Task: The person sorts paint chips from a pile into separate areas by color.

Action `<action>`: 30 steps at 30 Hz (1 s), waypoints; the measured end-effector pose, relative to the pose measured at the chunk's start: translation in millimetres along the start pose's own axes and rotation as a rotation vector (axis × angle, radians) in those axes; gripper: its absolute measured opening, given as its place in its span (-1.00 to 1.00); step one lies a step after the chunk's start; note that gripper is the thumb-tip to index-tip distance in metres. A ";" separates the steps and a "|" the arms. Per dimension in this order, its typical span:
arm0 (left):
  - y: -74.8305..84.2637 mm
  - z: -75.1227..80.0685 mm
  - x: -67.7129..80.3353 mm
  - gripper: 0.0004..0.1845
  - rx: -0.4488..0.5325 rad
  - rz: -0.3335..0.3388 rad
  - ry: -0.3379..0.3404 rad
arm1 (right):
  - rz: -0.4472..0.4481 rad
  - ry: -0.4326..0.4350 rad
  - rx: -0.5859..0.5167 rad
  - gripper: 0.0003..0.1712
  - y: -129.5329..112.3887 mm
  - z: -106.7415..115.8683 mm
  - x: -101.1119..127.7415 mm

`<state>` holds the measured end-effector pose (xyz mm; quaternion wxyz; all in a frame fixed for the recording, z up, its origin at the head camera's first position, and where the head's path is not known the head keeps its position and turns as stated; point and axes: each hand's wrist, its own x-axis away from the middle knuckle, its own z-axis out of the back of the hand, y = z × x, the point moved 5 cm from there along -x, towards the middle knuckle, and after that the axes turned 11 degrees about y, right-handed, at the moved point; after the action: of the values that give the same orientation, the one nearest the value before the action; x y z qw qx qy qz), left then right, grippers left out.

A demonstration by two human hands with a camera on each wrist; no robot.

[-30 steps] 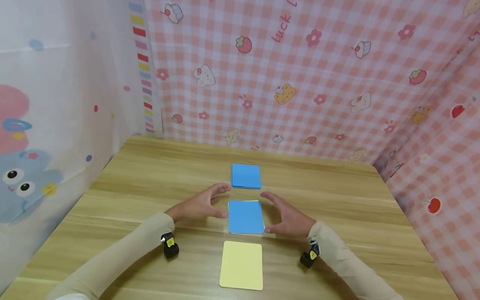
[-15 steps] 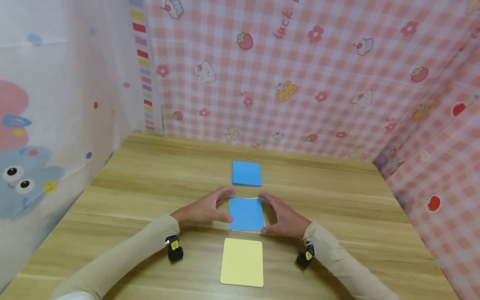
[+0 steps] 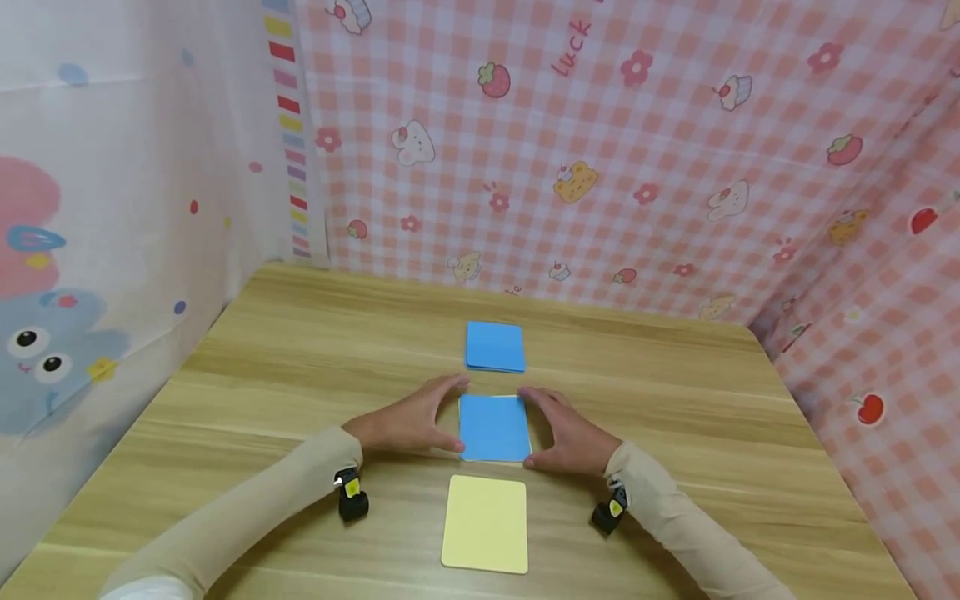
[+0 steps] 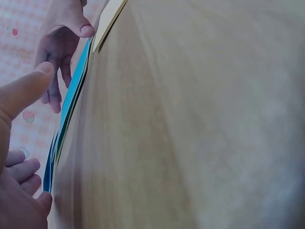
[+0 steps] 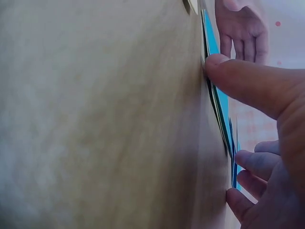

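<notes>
On the wooden tabletop a small stack of blue cards lies in the middle, framed on both sides by the person's hands. The left hand rests on the tabletop against the stack's left edge, its fingers fairly straight and reaching along the far corner, its thumb at the near corner; the right hand mirrors it on the right edge. Neither hand wraps round the stack: the fingers lie loosely extended and touch or press its sides. The right wrist view shows the thumb tip meeting the stack's edge, with the fingers set against it further along, and the layered edges of several cards show there. Just in front of the stack, nearer the person, a yellow card lies flat and apart from both hands. Beyond the stack, towards the far wall, a second blue pile sits alone. Pink checked cloth with strawberries and cupcakes hangs behind the tabletop.
</notes>
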<state>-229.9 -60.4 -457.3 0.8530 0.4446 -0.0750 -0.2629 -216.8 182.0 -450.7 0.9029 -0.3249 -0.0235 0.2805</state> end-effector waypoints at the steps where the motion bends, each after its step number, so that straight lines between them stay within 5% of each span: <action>1: -0.2 0.2 -0.1 0.14 -0.033 -0.006 0.002 | -0.001 -0.002 0.008 0.18 0.7 -0.2 0.1; 12: -2.4 -4.3 0.1 0.17 -0.174 -0.119 -0.026 | -0.014 -0.021 0.034 0.16 6.1 -2.0 0.4; 30: -0.8 -6.9 -0.8 0.12 -0.225 -0.129 -0.008 | -0.004 0.005 -0.003 0.12 4.5 0.8 1.4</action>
<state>-228.4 -55.5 -462.0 0.8785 0.3490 -0.0195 -0.3257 -217.9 186.1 -452.9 0.9030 -0.3270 -0.0222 0.2779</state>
